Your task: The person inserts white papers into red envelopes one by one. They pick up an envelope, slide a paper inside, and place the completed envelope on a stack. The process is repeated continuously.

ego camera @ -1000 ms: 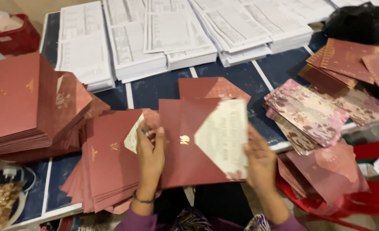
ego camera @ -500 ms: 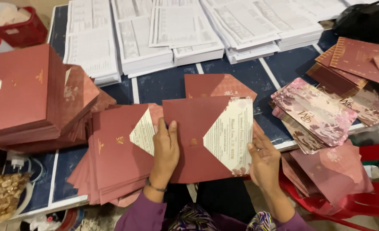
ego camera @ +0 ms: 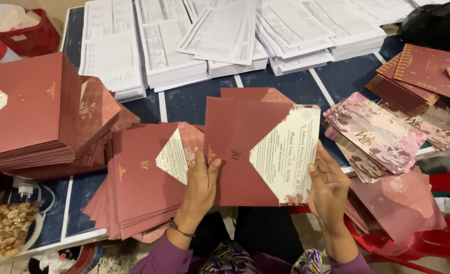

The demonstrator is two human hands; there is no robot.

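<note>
Looking down from the head camera, we see both hands holding one maroon envelope (ego camera: pixel 237 152) above the near edge of the blue table (ego camera: pixel 194 101). The left hand (ego camera: pixel 200 185) grips its lower left edge, fingers closed on the face. The right hand (ego camera: pixel 328 185) supports the lower right corner, where a white printed card (ego camera: pixel 286 155) sits partly inside the envelope; its fingers lie against the card's edge, though we cannot tell how firmly they pinch it. Just left of the envelope lies a fanned pile of maroon envelopes (ego camera: pixel 139 177). A taller maroon stack (ego camera: pixel 32 111) stands far left. Floral pink cards (ego camera: pixel 372 134) lie to the right, and white printed sheets (ego camera: pixel 225 35) line the far side.
</note>
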